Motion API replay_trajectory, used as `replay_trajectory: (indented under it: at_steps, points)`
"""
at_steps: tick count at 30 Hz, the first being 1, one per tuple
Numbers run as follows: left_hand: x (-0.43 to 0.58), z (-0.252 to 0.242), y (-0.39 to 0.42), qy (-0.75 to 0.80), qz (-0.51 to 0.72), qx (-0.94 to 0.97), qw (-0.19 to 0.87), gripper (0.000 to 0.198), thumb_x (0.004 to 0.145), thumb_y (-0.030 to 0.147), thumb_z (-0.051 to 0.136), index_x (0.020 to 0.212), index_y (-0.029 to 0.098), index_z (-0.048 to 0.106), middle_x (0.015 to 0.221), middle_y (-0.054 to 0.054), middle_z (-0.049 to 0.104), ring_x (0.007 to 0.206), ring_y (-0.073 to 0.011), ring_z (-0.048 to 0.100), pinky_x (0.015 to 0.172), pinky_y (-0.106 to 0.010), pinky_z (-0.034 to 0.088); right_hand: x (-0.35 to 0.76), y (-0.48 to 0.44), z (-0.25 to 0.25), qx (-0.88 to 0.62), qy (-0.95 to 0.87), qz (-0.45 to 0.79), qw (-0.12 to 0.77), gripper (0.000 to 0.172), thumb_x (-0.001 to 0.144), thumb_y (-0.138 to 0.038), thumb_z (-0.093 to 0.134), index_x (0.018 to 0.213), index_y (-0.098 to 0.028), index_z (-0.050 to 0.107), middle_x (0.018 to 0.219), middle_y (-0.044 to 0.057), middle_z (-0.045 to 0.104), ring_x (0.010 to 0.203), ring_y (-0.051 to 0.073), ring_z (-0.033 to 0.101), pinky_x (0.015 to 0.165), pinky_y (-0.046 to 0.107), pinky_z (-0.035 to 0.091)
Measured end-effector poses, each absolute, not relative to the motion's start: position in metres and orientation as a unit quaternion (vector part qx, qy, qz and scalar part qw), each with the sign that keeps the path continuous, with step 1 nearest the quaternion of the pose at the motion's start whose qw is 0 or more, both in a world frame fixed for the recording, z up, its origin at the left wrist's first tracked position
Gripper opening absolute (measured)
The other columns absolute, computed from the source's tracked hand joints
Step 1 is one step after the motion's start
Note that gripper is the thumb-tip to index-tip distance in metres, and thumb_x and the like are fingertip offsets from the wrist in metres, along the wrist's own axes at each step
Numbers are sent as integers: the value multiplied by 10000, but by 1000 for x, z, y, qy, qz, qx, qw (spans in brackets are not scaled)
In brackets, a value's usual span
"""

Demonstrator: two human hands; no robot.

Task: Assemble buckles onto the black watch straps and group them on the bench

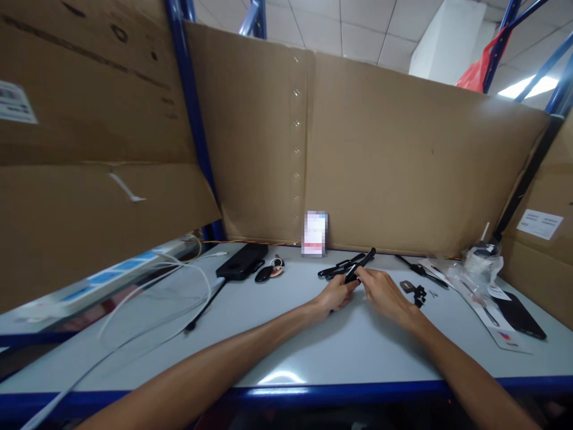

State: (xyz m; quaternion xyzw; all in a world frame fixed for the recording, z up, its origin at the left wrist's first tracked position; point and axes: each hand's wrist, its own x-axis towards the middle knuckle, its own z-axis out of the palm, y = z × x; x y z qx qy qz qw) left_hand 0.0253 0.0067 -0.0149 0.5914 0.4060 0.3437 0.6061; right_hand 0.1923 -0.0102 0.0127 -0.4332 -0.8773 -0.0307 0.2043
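Both of my hands meet near the middle of the white table (277,334). My left hand (336,294) is closed around the lower end of a slim black stick-shaped part (363,263) that points up and to the right. My right hand (380,291) is curled with its fingertips pinching the same part beside the left hand. Just behind them lie other thin black parts (338,267) flat on the table.
A black box (242,261) and a key fob (268,272) lie at the left rear, with white cables (179,298) and a power strip (94,283). Small black pieces (416,291), plastic bags (474,280) and a dark phone (519,313) lie right. Cardboard walls (380,155) enclose the table.
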Motion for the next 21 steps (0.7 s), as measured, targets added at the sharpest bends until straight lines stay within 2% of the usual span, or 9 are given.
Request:
replay_trajectory:
  at_steps: [3,6,10,15,21]
  points:
    - [22,-13,10,410,325,577,627,387,801,459,628,684,223,346,495,116,264,374,-32,200,390,-214,64,194,-10,14,-427,-886,-41,176,334,755,46,431,959,-191,545,817,52,628,683,169,539,608,252,260]
    - [20,-12,12,399,288,555,671,410,775,426,654,640,216,328,503,109,276,377,-21,190,397,-220,44,196,-6,13,-421,-888,-2,185,320,778,29,434,965,-202,552,805,41,630,694,174,552,616,244,279]
    - [17,-12,11,394,276,528,700,397,765,380,662,633,210,328,512,106,274,384,-19,179,405,-217,29,196,-3,13,-419,-883,39,206,338,805,10,423,1037,-196,559,844,42,643,754,174,567,650,229,329]
    - [16,-6,9,394,250,518,717,386,777,372,668,654,209,340,512,113,254,386,-18,155,414,-212,15,194,-3,13,-432,-879,28,199,412,779,18,425,1135,-161,528,803,40,623,701,170,538,644,238,334]
    - [16,-4,8,395,236,514,724,346,810,375,653,711,211,365,513,119,243,383,-25,140,419,-210,6,193,-4,19,-412,-886,48,206,309,818,5,432,1006,-178,595,761,41,623,670,162,531,599,242,292]
